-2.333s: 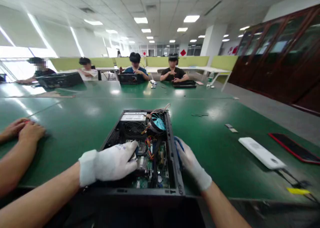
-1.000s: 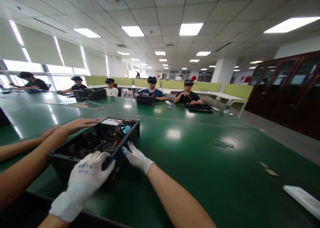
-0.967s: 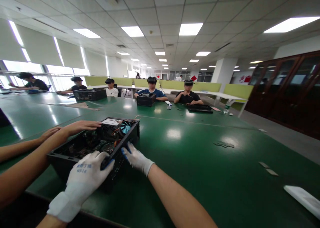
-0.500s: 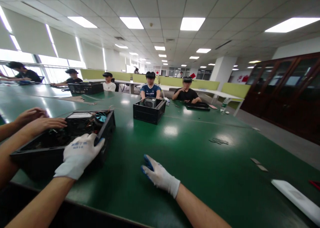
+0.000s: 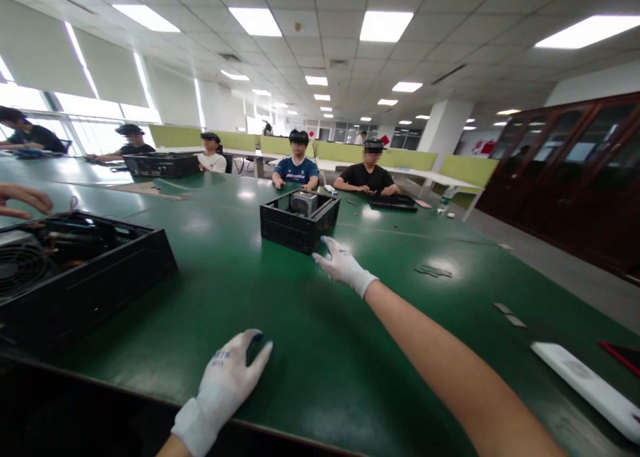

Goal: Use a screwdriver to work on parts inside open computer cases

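My right hand (image 5: 344, 267), in a white glove with blue fingertips, reaches forward over the table with thumb and fingers apart. Its fingertips are at the near right corner of a black computer case (image 5: 285, 230); whether they touch it I cannot tell. Inside this open-topped case sits a grey power supply (image 5: 304, 204). Low in front of me is my left hand (image 5: 227, 373), gloved the same way, thumb and fingers spread with nothing between them. To its left stands a second open computer case (image 5: 100, 280) with a fan and cables inside.
A co-worker's bare hand (image 5: 23, 199) is over the left case. Beyond the green table (image 5: 240, 277) sit several people. On the right lie grey strips (image 5: 434, 271), small flat pieces (image 5: 510, 315), a long white object (image 5: 583, 383) and a red-edged item (image 5: 620, 357).
My left hand has let go of the left case and moved right and down. My right hand has reached forward to the middle case. The left case has shifted left and turned.
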`<state>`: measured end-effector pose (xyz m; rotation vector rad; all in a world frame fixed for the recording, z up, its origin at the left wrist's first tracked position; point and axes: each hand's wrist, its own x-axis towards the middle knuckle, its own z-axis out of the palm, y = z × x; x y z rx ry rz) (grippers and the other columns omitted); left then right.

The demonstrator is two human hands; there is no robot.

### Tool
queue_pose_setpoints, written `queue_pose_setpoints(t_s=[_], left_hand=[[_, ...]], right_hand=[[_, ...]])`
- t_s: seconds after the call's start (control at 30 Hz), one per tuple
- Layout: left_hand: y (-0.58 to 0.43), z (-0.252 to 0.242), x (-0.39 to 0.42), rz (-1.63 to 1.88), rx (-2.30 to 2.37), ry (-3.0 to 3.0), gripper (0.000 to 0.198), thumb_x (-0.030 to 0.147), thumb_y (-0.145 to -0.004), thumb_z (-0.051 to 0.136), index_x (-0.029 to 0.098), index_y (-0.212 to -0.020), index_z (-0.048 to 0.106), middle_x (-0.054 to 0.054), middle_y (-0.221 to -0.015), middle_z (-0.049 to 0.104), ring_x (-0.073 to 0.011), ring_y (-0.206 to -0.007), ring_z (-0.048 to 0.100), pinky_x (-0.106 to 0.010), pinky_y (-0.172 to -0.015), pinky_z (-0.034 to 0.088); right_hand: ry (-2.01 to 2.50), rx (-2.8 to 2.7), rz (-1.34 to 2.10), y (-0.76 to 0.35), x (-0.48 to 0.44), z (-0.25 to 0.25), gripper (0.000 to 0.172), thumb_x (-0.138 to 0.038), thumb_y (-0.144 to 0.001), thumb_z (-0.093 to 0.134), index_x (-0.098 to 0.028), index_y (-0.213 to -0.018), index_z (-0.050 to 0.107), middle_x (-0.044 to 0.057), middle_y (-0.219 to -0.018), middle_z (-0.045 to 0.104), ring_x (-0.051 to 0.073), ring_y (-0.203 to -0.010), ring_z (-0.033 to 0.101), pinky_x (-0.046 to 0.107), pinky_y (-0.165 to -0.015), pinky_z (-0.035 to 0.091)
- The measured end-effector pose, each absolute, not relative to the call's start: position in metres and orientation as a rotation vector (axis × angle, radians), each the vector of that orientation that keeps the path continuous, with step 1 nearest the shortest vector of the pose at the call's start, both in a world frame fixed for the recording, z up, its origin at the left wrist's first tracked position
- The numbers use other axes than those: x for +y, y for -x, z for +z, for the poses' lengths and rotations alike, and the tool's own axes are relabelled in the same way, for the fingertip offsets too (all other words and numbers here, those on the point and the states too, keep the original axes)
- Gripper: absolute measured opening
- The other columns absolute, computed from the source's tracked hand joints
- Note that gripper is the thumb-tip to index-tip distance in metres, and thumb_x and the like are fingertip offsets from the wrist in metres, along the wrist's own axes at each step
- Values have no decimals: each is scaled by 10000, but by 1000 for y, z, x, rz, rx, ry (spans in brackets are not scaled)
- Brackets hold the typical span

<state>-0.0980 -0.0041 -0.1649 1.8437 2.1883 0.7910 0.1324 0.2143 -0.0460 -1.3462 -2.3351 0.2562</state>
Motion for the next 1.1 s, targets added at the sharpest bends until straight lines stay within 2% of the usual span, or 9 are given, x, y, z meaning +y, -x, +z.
queue_pose_setpoints(t_s=[0.13,0.3,0.57,0.8,0.97,1.1], left_hand=[[91,-170,-7,801,2228,-1840,476,559,-961,492,219,-1234,684,-87,-1177,768,-258,-1058,741,-377,-927,576],[91,-177,-7,816,2264,-1860,448,532,-981,485,219,-1246,666,-90,-1163,766,-257,-1045,740,-370,-904,576],[91,-182,-7,843,2252,-1882,451,527,-989,467,220,-1251,666,-88,-1131,768,-250,-994,750,-359,-869,582],[91,-177,-6,826,2210,-1839,431,483,-980,472,198,-1235,671,-119,-1165,757,-256,-1048,733,-401,-947,555],[92,-176,-7,831,2210,-1845,455,517,-989,448,209,-1241,667,-113,-1171,752,-258,-1076,726,-393,-961,547],[91,-171,-9,780,2226,-1837,476,532,-982,457,199,-1255,660,-114,-1179,751,-269,-1070,726,-394,-950,552]], right_hand=[[1404,-2402,164,-105,261,-33,810,-521,-957,547,-33,-1574,355,224,-1651,328,318,-1530,315,404,-1244,265],[1468,-2467,40,-77,311,-25,797,-529,-933,569,-111,-1577,356,188,-1679,283,326,-1545,259,466,-1234,246],[1614,-2449,-44,-62,353,-24,700,-507,-914,553,-91,-1474,491,219,-1581,427,362,-1410,435,510,-1133,371],[1565,-2404,-136,-61,337,-27,522,-372,-927,499,-102,-1368,578,200,-1475,530,346,-1377,433,470,-1103,392],[1471,-2395,-190,-76,297,-34,505,-372,-935,501,-103,-1354,585,196,-1468,537,333,-1385,419,435,-1130,363],[1394,-2405,-211,-99,245,-36,486,-404,-944,511,-109,-1319,604,183,-1398,593,309,-1317,483,404,-1119,362]])
